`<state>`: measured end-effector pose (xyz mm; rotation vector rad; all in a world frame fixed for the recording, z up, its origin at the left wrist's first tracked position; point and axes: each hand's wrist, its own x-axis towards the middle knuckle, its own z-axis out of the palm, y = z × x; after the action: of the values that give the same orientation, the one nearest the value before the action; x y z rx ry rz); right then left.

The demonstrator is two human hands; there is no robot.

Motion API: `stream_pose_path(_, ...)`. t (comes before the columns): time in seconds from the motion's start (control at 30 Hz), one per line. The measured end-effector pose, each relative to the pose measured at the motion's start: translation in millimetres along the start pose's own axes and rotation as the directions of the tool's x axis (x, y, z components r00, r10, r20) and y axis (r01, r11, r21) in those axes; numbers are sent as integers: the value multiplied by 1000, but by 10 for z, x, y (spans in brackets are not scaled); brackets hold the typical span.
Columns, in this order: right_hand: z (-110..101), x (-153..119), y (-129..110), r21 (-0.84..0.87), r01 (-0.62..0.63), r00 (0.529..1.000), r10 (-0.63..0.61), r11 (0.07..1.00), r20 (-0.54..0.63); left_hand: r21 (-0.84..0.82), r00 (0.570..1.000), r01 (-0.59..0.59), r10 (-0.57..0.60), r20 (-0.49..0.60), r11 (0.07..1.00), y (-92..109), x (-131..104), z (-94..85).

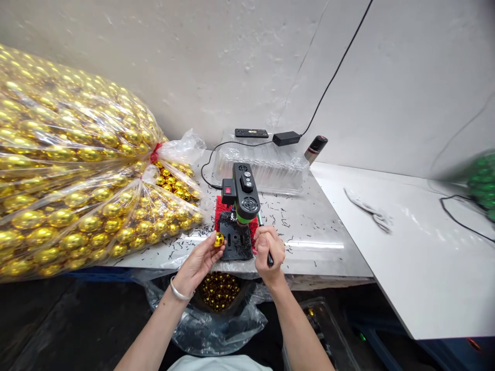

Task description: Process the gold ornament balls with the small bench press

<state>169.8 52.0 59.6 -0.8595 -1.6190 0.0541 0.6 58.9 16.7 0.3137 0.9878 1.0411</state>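
In the head view, a small black bench drill press point(248, 202) stands before me on a red mat point(219, 212). My left hand point(199, 262) pinches a shiny gold ball point(218, 240) by the left edge of the press's black base plate point(240, 252). Around the black-gripped lever point(269, 259) on the machine's right side, my right hand point(268, 246) is closed. The tool's tip under the drill head is hidden from this angle. Dark curled shavings lie on the plate and across the table.
Large clear bags point(88, 196) of gold balls fill the left side. Below the table edge hangs an open bag of gold balls point(219, 292). Behind the press are a clear plastic pack point(266, 172), a power adapter point(286, 138) and a spray can point(316, 148). A white table point(417, 257) adjoins at right.
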Motion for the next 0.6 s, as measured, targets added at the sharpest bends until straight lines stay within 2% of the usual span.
stream_pose_path(0.13, -4, 10, -3, 6, 13, 1000, -13, 1000, 0, 93, 994, -73, 65, 88, 993, 17, 89, -1)
stream_pose_path(0.3, -15, 113, -70, 50, -38, 999, 39, 998, -20, 43, 990, -137, 135, 38, 990, 67, 180, -47)
stream_pose_path(0.5, -28, 260, -153, 66, -106, 994, 108, 992, -34, 273, 969, -229, 246, -30, 934, 9, 265, 63)
stream_pose_path(0.6, -34, 261, -156, 63, -117, 992, 119, 991, -38, 409, 947, -299, 319, 21, 862, -83, 328, 144)
